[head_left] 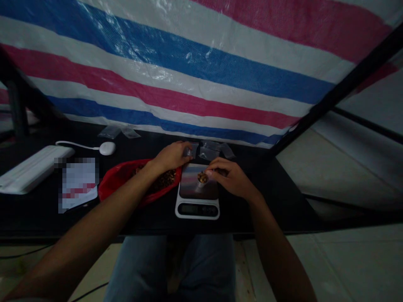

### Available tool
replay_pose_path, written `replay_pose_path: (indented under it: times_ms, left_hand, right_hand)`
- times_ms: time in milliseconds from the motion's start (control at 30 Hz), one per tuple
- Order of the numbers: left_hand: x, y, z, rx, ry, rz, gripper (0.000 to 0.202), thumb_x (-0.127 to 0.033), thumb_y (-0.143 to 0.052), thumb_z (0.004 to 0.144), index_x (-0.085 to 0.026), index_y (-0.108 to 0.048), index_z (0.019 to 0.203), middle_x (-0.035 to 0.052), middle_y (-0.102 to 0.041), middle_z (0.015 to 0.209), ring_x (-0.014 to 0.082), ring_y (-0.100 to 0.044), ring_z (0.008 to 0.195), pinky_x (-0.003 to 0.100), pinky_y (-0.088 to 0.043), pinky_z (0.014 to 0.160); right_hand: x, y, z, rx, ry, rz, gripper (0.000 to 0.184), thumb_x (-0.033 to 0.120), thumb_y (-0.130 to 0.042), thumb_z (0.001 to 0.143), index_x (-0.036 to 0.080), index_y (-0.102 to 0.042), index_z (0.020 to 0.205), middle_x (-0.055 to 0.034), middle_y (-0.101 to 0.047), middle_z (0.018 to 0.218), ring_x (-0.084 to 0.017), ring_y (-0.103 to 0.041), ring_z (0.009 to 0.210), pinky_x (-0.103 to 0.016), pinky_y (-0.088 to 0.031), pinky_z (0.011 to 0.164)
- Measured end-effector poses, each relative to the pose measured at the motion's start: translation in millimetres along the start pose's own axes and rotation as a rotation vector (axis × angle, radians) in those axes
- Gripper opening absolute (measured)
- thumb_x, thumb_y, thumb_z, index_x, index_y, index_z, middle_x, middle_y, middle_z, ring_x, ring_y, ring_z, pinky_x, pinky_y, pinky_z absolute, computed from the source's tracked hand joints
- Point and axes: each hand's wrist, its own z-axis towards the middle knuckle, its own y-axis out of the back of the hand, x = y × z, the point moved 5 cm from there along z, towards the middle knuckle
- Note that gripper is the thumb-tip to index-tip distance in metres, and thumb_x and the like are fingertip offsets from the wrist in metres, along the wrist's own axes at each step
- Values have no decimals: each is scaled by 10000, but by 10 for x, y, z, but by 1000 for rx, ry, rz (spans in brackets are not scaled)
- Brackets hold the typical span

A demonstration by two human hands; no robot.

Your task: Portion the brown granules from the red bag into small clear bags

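A small digital scale stands on the dark table in front of me, with a little cup of brown bits on its platform. My right hand curls around that cup, fingertips touching it. My left hand reaches past the scale's far left corner and pinches a small clear plastic bag. A red bag of the same brown bits lies open under my left forearm.
More small clear bags lie behind the scale, and two others sit further left. A white keyboard, a white mouse and a paper sheet occupy the left side. A striped tarp hangs behind the table.
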Motion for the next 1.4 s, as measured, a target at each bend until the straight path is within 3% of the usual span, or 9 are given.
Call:
replay_pose_path:
  times_ms: [167,300,367,467,633,767,900,1200,1400]
  left_hand:
    - [61,85,-45,-232,-123,-336,354,-440,-663,881,-154,-676,1090,114,-711,1089,261,-670,1006,414,-528,943]
    - [151,244,-138,-506,-60,-648,403,-517,-653,904,-172,-627,1109,74,-705,1005,205,-676,862,372,-565,815]
    - [162,334,-186,-616,-61,-765,443,-553,-650,910,-193,-598,1161,70,-702,1042,183,-681,821,345,-573,762]
    - [116,438,-261,-693,-135,-836,493,-562,-667,906,-217,-583,1248,97,-695,1181,189,-693,931,344,-577,823]
    - [14,304,-417,-431,-179,-889,580,-493,-681,922,-190,-526,1392,123,-711,1176,229,-693,1026,399,-560,922]
    - [-82,191,-608,-293,-235,-722,593,-439,-723,896,-173,-542,1393,127,-674,1247,265,-657,1153,434,-504,1047]
    - [-214,133,-702,-172,-321,-562,637,-406,-768,858,-192,-539,1413,107,-679,1250,263,-657,1164,400,-509,1045]
    - [-288,30,-703,-28,-248,-526,733,-399,-785,813,-198,-491,1454,111,-709,1290,271,-707,1125,400,-557,990]
    - [-277,-59,-695,-35,-232,-536,785,-484,-767,836,-198,-440,1490,128,-710,1292,288,-703,1153,422,-553,1005]
  right_hand:
    - [-63,66,-79,-49,-41,-46,131,245,-646,942,187,-763,922,-38,-693,895,-150,-624,804,-281,-470,723]
    - [-161,36,-189,-47,-109,-47,134,259,-647,936,189,-762,945,-43,-696,921,-154,-628,813,-282,-459,708]
    - [-194,19,-246,-53,-136,-45,140,274,-651,935,191,-759,970,-42,-695,935,-153,-624,815,-282,-454,703]
    - [-212,6,-318,-75,-151,-44,170,297,-703,905,194,-745,1034,-40,-686,961,-158,-625,838,-288,-470,725]
    - [-209,-52,-360,-50,-152,-111,351,304,-826,812,221,-724,1138,-60,-702,1115,-206,-644,1016,-352,-497,895]
    - [-209,-114,-322,-56,-127,-140,396,292,-849,792,236,-715,1160,-67,-712,1175,-233,-633,1117,-402,-484,995]
    - [-236,-181,-272,-54,-127,-141,367,272,-841,797,230,-726,1142,-71,-733,1157,-236,-642,1112,-412,-495,994]
    - [-215,-122,-199,-78,-166,-159,337,289,-805,822,213,-730,1142,-64,-752,1127,-222,-670,1052,-379,-520,927]
    - [-7,-18,10,-16,-42,-280,323,280,-803,825,213,-733,1133,-67,-763,1104,-232,-673,1031,-389,-508,933]
